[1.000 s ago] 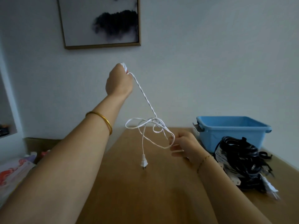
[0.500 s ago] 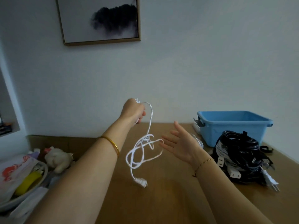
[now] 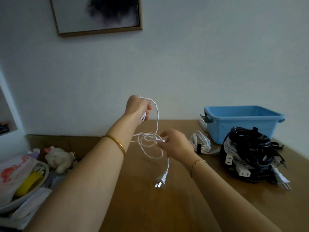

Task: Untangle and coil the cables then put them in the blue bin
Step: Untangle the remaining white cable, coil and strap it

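Observation:
A thin white cable [image 3: 157,121] hangs in the air over the wooden table [image 3: 150,206]. My left hand [image 3: 138,108] grips its upper end, raised above the table's far side. Below it the cable forms a tangle of loops [image 3: 147,139], and my right hand [image 3: 175,144] pinches a strand at the tangle's right side. The white plug [image 3: 160,180] dangles just above the tabletop. The blue bin [image 3: 242,121] stands at the back right, with no cable showing inside it. In front of it lie a coiled white cable [image 3: 200,143] and a heap of black and white cables [image 3: 249,153].
A framed picture [image 3: 98,14] hangs on the wall. Left of the table are a bowl [image 3: 25,185] of clutter and a small plush toy [image 3: 60,158]. A white plug [image 3: 282,180] from the heap lies near the table's right edge.
My left hand has come down from high up to just above the table. My right hand, open half a second ago, now pinches the tangle. The view has tilted downward.

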Demonstrator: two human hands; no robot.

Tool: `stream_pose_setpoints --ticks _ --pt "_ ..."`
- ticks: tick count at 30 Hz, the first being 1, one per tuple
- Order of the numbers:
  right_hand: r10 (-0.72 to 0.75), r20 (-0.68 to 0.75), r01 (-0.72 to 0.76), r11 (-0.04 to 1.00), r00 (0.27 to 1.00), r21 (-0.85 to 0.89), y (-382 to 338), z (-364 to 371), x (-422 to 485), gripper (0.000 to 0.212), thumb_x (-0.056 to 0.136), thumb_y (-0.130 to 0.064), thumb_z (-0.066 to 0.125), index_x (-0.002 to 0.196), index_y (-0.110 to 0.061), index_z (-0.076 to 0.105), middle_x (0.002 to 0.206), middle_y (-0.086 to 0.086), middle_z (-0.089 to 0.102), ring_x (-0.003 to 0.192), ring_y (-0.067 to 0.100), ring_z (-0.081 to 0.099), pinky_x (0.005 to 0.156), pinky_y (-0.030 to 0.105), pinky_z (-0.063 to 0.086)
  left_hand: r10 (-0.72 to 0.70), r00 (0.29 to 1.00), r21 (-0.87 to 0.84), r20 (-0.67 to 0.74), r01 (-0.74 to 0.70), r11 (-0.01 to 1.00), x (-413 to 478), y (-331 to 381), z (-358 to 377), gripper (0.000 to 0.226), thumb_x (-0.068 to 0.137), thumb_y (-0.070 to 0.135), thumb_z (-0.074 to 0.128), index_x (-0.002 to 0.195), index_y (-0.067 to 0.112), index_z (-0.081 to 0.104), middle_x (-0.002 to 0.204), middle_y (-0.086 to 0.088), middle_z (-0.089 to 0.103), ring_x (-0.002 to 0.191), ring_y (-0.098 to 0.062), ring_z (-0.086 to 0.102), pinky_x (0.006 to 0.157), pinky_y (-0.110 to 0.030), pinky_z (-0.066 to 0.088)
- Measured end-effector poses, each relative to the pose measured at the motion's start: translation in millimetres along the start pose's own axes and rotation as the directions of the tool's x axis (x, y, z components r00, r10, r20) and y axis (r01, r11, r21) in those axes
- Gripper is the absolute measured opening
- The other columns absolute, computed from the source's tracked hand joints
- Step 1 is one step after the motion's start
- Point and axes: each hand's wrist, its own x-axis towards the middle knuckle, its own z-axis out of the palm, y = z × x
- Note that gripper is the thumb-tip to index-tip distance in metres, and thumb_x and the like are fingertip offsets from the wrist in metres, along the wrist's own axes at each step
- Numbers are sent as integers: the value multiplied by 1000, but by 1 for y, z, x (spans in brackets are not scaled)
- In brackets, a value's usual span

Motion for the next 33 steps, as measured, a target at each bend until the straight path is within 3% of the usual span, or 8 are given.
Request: stream_pose_setpoints --ticks 6,11,16,22,25,28,31,33 --pt "-71 -55 80 980 996 181 6 -1 2 39 89 -44 56 116 -16 61 103 2 60 84 24 64 68 34 50 23 996 -135 80 -12 991 -15 23 -10 24 93 1 49 70 8 52 54 -3 49 33 -7 37 39 -10 31" --pt "-78 34 64 950 996 306 -17 -1 3 36 89 -46 57 90 -12 69 73 4 66 60 23 67 46 23 43 88 982 -197 168 -54 979 -28 35 -1 27 92 0 48 67 9 51 41 2 49 32 -7 37 39 -11 30" --pt "30 111 -76 898 993 434 -16 -14 16 15 93 -15 57 82 -5 60 69 8 58 55 21 60 51 32 54 120 993 -375 -5 -113 920 -19 38 -15 31 91 -5 41 65 9 44 35 4 45 28 -5 32 38 -8 26" --pt "348 79 -312 689 934 654 7 -18 42 12 85 3 57 73 1 57 65 17 59 51 23 59 50 32 54 295 907 -470 -301 -410 782 -13 67 -43 27 86 -7 42 64 8 44 38 6 46 30 -6 33 37 -12 25" --pt "495 74 -446 696 866 563 35 -2 37 3 83 10 56 80 8 56 64 19 59 44 23 58 44 32 52 325 845 -558 -425 -527 641 -14 102 -62 25 85 -10 40 68 7 41 40 3 45 30 -7 31 38 -12 23" --pt "490 131 -501 782 862 371 56 14 27 15 86 4 53 73 -2 54 65 12 57 49 19 57 43 28 49 331 826 -558 -455 -555 617 -13 118 -73 25 85 -10 38 69 9 39 44 0 48 32 -9 30 40 -13 23" --pt "429 137 -437 899 893 33 58 17 24 10 89 -2 51 85 -1 60 72 9 59 62 21 62 53 28 54 298 832 -537 -468 -535 652 -11 108 -71 25 86 -8 38 69 9 40 43 1 53 30 -8 32 37 -13 24" --pt "398 49 -378 897 916 -228 56 12 23 16 90 -4 51 98 -5 65 85 8 62 84 25 66 71 34 57 298 835 -531 -462 -529 662 -10 100 -72 25 87 -7 38 69 11 41 42 3 55 30 -7 32 37 -14 25"
